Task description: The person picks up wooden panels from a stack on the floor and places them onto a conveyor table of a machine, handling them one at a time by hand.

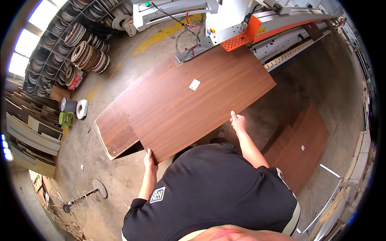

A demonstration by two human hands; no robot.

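Gripping 1 brn panel (177, 116), 1 label (194, 84) atop: L hand (150, 159) @ corner, R hand (239, 123) @ edge

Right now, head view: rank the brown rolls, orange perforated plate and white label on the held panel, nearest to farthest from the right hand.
1. White label: on the brown panel, ahead and left of the right hand.
2. Orange perforated plate: ahead, at the panel's far edge.
3. Brown rolls: far left, by the rack.

Concrete floor (116, 176), worn yellow markings (149, 42), bright windows (43, 13), reel-filled shelving (53, 32), pedestal fan (83, 197)
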